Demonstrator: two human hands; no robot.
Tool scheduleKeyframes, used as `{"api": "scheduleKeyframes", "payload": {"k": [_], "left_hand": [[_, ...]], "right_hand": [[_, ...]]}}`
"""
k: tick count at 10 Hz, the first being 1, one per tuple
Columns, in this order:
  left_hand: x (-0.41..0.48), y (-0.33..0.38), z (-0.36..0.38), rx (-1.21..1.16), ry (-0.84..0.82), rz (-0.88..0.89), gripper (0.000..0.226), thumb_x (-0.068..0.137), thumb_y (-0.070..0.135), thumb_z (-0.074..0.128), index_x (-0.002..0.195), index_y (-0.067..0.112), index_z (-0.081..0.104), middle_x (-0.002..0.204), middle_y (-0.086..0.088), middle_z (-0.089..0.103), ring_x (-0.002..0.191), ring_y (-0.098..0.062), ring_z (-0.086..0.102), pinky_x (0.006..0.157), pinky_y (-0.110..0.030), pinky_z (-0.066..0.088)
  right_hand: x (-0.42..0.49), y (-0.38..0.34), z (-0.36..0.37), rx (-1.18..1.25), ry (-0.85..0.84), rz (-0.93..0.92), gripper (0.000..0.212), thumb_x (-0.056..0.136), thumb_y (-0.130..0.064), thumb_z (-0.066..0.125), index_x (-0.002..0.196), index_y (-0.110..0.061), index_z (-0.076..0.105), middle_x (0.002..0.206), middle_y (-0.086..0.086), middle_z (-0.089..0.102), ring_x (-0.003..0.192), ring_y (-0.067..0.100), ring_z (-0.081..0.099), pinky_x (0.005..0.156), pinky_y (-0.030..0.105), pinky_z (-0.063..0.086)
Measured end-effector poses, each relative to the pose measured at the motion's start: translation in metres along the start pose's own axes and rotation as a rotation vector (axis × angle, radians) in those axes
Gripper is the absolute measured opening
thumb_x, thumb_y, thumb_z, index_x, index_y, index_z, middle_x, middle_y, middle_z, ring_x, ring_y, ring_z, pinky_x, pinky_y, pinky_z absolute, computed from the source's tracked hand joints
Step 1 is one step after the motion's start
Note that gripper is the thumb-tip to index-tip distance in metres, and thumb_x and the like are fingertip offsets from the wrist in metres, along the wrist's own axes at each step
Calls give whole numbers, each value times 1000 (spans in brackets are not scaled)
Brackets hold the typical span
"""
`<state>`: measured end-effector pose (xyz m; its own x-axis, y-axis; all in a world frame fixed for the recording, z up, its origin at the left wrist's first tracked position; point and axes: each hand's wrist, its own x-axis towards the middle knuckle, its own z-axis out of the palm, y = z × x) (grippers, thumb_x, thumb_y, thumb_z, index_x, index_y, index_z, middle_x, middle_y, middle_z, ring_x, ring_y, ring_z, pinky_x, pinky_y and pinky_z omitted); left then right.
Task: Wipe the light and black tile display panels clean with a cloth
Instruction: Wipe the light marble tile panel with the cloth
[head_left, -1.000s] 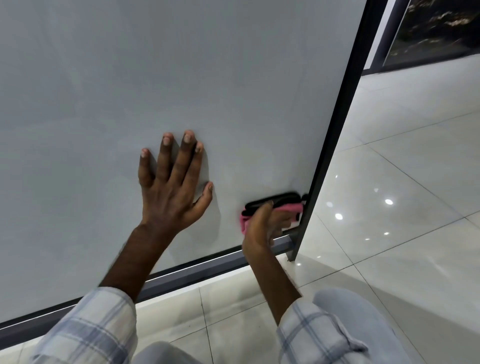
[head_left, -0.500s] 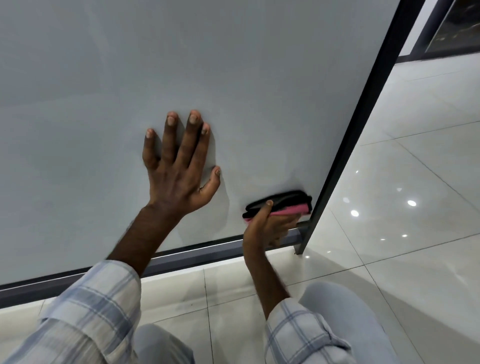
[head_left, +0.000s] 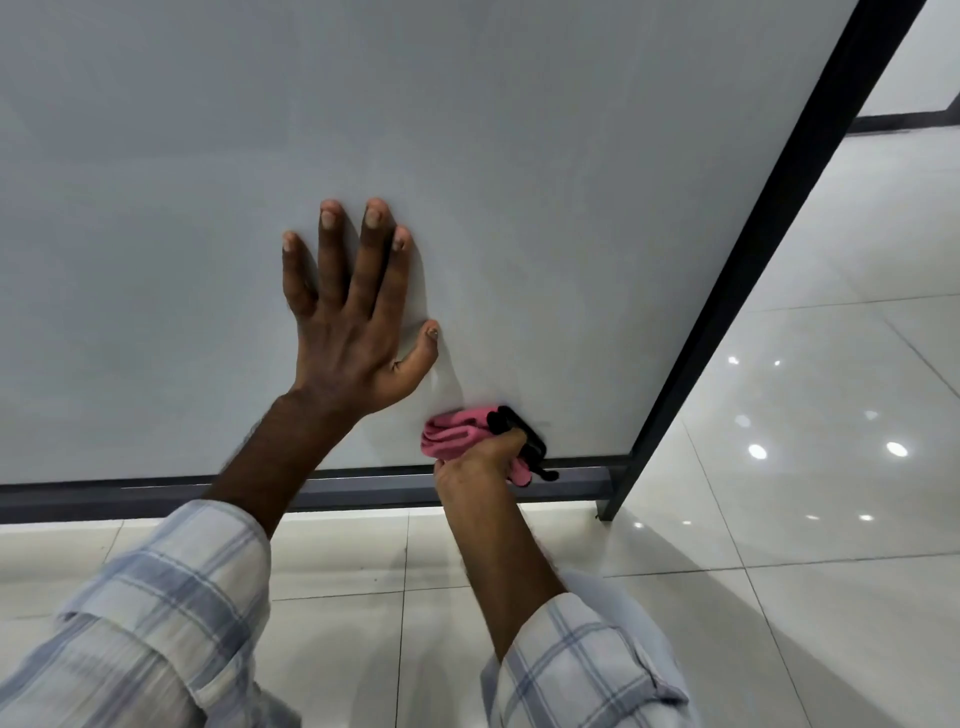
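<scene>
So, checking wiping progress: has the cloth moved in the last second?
Yes: the cloth slid left, away from the black frame post it was beside.

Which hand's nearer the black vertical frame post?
Right. The right hand, gripping the pink cloth, sits low, left of the post; left hand lies flat on the light panel, farther left and higher.

The person is pressing the left hand (head_left: 353, 332) flat against the panel (head_left: 519, 156), fingers straight and slightly spread, while the right hand (head_left: 480, 467), lower and near it, is gripping a bunched cloth (head_left: 449, 434).
</scene>
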<state>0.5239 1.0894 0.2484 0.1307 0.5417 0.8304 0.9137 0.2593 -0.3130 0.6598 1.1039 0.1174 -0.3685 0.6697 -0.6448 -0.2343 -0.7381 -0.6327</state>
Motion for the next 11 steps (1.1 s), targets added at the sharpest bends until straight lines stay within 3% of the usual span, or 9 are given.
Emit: {"api": "scheduleKeyframes", "payload": {"k": [1, 2, 4, 6, 7, 8, 9, 10, 11], "left_hand": [[-1, 2, 3, 8, 3, 6, 93, 99, 48, 49, 166, 12, -4, 173, -1, -19, 158, -29, -20, 126, -52, -13], [-2, 1, 5, 18, 8, -2, 92, 99, 48, 47, 166, 14, -4, 173, -1, -18, 159, -29, -19, 127, -51, -13], [-4, 5, 8, -22, 29, -8, 91, 98, 47, 48, 167, 13, -2, 174, -1, -16, 159, -29, -17, 127, -51, -12], [-6, 6, 9, -49, 46, 8, 90, 98, 47, 49, 167, 11, 2, 174, -2, -15, 160, -29, -15, 127, -51, -10], [-6, 2, 13, -62, 63, 19, 91, 98, 46, 52, 166, 9, 6, 174, -5, -12, 160, -29, -14, 127, -51, -10], [-7, 1, 12, -86, 75, 21, 90, 98, 44, 55, 165, 8, 9, 175, -12, -1, 160, -30, -14, 126, -51, -10], [-9, 2, 11, -148, 98, 36, 82, 99, 39, 56, 164, 5, 19, 167, -17, 22, 160, -30, -13, 125, -53, -7], [-11, 1, 11, -166, 104, 45, 73, 101, 35, 55, 163, 6, 27, 168, -15, 24, 160, -31, -11, 125, -53, -7], [-11, 2, 15, -176, 152, 70, 66, 100, 29, 57, 159, 7, 39, 167, -11, 29, 161, -35, -4, 125, -53, -4]], "right_hand": [[26, -13, 17, 434, 166, 286, 45, 92, -74, 39, 108, -41, 64, 118, -13, 61, 115, 24, 59, 110, 45, 47], [21, -40, 17, 511, 232, 462, 45, 97, -57, 44, 117, -24, 67, 121, 3, 69, 110, 29, 66, 99, 38, 51], [-1, -58, 9, 460, 225, 448, 47, 101, -51, 38, 106, -15, 68, 124, 10, 69, 112, 32, 66, 94, 38, 51], [-8, -44, 21, 499, 276, 223, 41, 104, -42, 45, 117, -10, 68, 118, 14, 70, 110, 35, 68, 82, 42, 57], [-8, -41, 31, 451, 411, -63, 37, 101, -34, 56, 125, -6, 59, 118, 13, 67, 103, 27, 68, 94, 43, 57], [-18, -51, 37, 348, 537, -291, 51, 102, -33, 58, 143, -9, 43, 125, 10, 54, 110, 24, 60, 98, 42, 50], [-28, -50, 59, -205, 717, -595, 82, 102, -48, 50, 162, -9, 10, 149, 18, 32, 133, 34, 40, 114, 50, 35], [-26, -39, 73, -377, 744, -668, 87, 101, -54, 41, 162, -7, 0, 152, 17, 26, 136, 33, 34, 117, 49, 29], [-22, -35, 79, -405, 796, -703, 80, 106, -49, 42, 162, -9, 1, 153, 16, 25, 138, 32, 32, 117, 47, 28]]}}
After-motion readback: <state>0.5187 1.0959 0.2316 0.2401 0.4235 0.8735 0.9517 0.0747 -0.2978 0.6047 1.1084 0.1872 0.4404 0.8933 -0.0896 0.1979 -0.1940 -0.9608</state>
